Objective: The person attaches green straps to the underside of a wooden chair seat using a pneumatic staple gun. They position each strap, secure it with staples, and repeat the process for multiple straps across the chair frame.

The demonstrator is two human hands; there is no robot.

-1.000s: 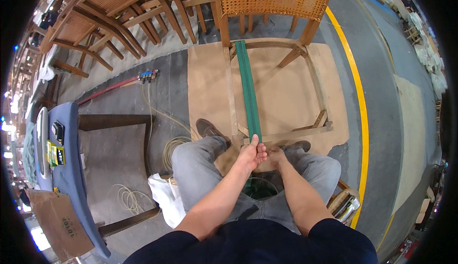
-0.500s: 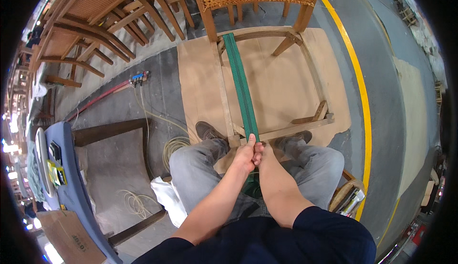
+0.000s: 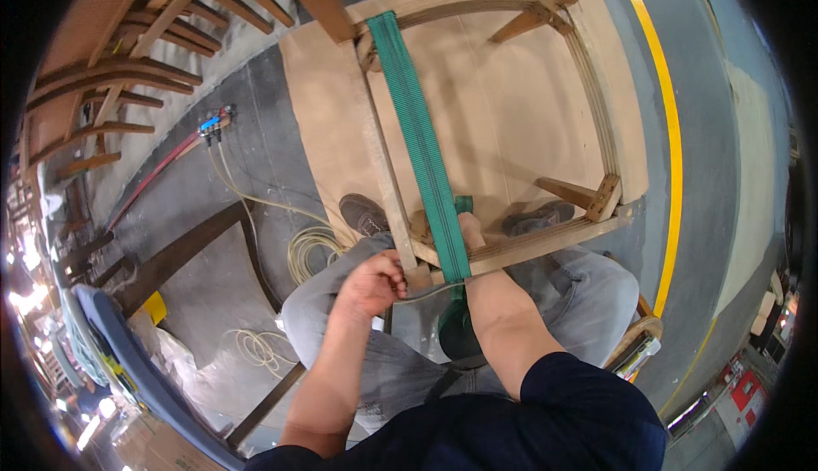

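Observation:
A green webbing strap (image 3: pixel 416 122) runs from the far rail of the bare wooden chair seat frame (image 3: pixel 545 241) over its near rail. Below that rail, more dark green webbing (image 3: pixel 457 335) hangs between my knees. My left hand (image 3: pixel 373 285) is closed beside the near left corner, its curled fingers at the end of a thin curved rod (image 3: pixel 430 291) that crosses the strap. My right hand (image 3: pixel 472 231) reaches under the near rail and shows through the frame. A short green webbing piece (image 3: pixel 463 204) sticks out at its fingers, which the strap partly covers.
The frame rests over a cardboard sheet (image 3: pixel 332 130). Stacked wooden chairs (image 3: pixel 94 71) stand at the far left. A hose (image 3: pixel 311 249) lies coiled by my left knee, near a dark wooden frame (image 3: pixel 183 254). A blue padded piece (image 3: pixel 128 343) is at the near left.
My hands, together on the strap's near end before, have parted. The left moved left to the frame corner; the right went forward beneath the near rail. The view has shifted closer to the frame.

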